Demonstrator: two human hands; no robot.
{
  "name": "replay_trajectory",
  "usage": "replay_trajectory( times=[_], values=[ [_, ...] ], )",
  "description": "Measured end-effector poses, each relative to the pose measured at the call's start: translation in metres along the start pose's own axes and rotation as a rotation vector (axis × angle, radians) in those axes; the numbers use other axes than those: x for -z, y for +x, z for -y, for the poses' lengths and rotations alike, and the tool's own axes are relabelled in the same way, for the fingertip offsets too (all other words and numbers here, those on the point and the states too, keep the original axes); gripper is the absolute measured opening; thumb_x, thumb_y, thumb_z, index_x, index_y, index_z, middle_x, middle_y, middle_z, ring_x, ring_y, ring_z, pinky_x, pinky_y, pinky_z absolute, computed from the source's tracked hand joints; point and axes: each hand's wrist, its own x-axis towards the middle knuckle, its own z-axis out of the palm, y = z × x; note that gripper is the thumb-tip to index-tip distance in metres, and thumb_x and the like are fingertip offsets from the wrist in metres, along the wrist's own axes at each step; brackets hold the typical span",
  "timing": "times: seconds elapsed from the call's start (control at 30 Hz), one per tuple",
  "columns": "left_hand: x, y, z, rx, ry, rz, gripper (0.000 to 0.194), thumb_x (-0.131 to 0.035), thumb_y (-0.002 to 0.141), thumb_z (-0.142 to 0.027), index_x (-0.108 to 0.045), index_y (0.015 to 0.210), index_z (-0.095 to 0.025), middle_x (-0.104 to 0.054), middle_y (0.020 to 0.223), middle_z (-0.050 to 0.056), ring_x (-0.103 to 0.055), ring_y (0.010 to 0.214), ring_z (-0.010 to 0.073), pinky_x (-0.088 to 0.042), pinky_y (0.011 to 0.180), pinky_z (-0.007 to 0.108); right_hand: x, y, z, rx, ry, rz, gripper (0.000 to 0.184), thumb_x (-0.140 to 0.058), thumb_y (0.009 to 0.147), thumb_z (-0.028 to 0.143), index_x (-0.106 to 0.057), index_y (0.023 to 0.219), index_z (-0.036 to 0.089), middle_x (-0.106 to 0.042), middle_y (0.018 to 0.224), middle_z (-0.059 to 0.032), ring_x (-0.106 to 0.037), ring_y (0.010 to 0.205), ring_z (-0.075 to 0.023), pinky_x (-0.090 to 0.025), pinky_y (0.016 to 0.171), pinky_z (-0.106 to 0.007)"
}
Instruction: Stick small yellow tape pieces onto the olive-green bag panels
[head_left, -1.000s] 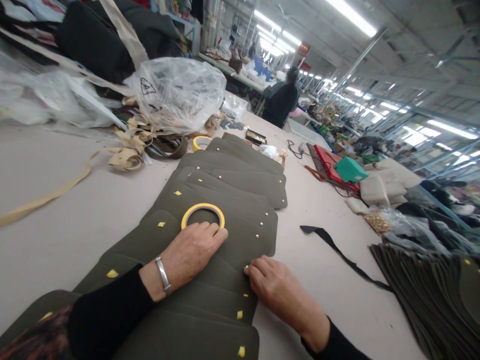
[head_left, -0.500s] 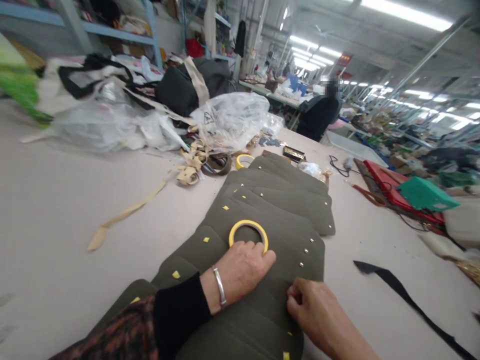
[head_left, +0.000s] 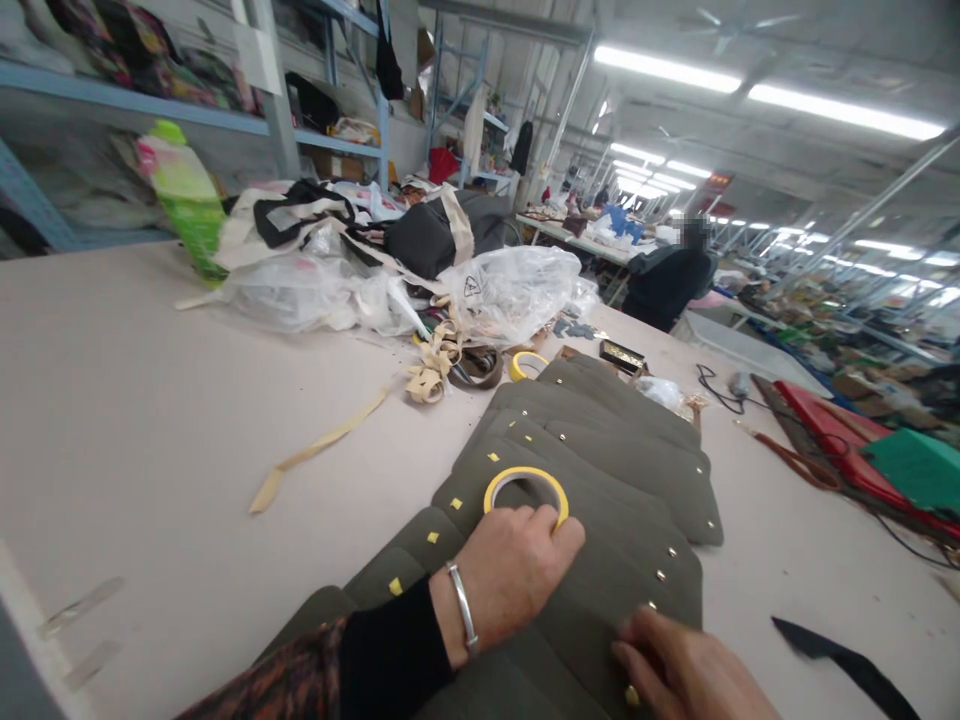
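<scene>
My left hand [head_left: 517, 560], with a silver bangle at the wrist, is closed around the near side of a roll of yellow tape [head_left: 491, 490]. It rests over overlapping dark olive fabric panels [head_left: 592, 520], whose left edges carry small yellow tape pieces [head_left: 433, 538]. Several shiny metal studs [head_left: 661, 575] dot their right side. Low in the view, my right hand [head_left: 682, 660] has its fingers curled together at the panels' right edge. A small yellow piece [head_left: 631, 695] shows beside its thumb; what the fingers hold, if anything, is hidden.
Behind the panels lie another yellow tape roll [head_left: 528, 365], beige strips [head_left: 431, 370] and clear plastic bags [head_left: 517, 290]. A black strip [head_left: 840, 660] lies at right, below a red item [head_left: 832, 420] and a green box [head_left: 919, 465]. A person [head_left: 667, 285] sits beyond the table.
The view has swung left and up, so the scene sits lower and farther right. My left hand still grips the tape roll; my right hand stays by the panels' right edge.
</scene>
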Motion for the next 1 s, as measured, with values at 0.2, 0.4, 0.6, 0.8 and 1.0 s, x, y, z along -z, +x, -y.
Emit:
replay_trajectory(
  times=[0.2, 0.4, 0.6, 0.8, 1.0],
  values=[
    [0.04, 0.004, 0.009, 0.033, -0.101, -0.449, 0.013, -0.039, 0.096, -0.018, -0.051, 0.1, -0.021, -0.064, 0.086, 0.001, -0.057, 0.074, 0.0169, -0.047, 0.066, 0.031, 0.003, 0.059, 0.057, 0.389, 0.044, -0.264, 0.028, -0.039, 0.093, 0.021, -0.065, 0.083, 0.019, -0.065, 0.076, -0.0068, -0.061, 0.065, -0.0173, -0.047, 0.062, -0.026],
    [0.086, -0.005, 0.029, 0.172, -0.123, -0.725, 0.012, -0.052, 0.092, -0.017, -0.054, 0.103, -0.021, -0.067, 0.092, -0.002, -0.062, 0.083, 0.0112, -0.048, 0.078, 0.023, -0.014, 0.126, 0.108, 0.588, -0.072, -0.167, 0.027, -0.042, 0.091, 0.012, -0.067, 0.083, 0.017, -0.068, 0.079, -0.0068, -0.061, 0.071, -0.0173, -0.047, 0.067, -0.026],
    [0.105, -0.025, 0.048, 0.269, -0.016, -0.772, 0.011, -0.057, 0.089, -0.017, -0.056, 0.1, -0.021, -0.067, 0.092, -0.003, -0.063, 0.077, 0.0081, -0.049, 0.075, 0.019, -0.007, 0.142, 0.127, 0.626, -0.253, -0.032, 0.024, -0.045, 0.092, 0.01, -0.067, 0.084, 0.015, -0.067, 0.08, -0.0066, -0.063, 0.072, -0.0155, -0.045, 0.066, -0.023],
    [0.103, -0.059, 0.068, 0.381, 0.055, -0.715, 0.009, -0.058, 0.09, -0.019, -0.058, 0.098, -0.019, -0.068, 0.091, -0.004, -0.063, 0.073, 0.0065, -0.047, 0.072, 0.016, 0.002, 0.144, 0.141, 0.561, -0.33, 0.041, 0.022, -0.047, 0.092, 0.01, -0.067, 0.082, 0.012, -0.067, 0.08, -0.0099, -0.064, 0.07, -0.0178, -0.044, 0.064, -0.026],
    [0.104, -0.101, 0.07, 0.497, 0.005, -0.633, 0.007, -0.058, 0.09, -0.021, -0.059, 0.097, -0.02, -0.068, 0.09, -0.004, -0.062, 0.073, 0.0066, -0.046, 0.071, 0.017, 0.002, 0.126, 0.14, 0.47, -0.112, 0.001, 0.02, -0.049, 0.094, 0.02, -0.067, 0.099, 0.014, -0.069, 0.089, -0.0105, -0.066, 0.081, -0.0212, -0.047, 0.074, -0.029]
  ],
)
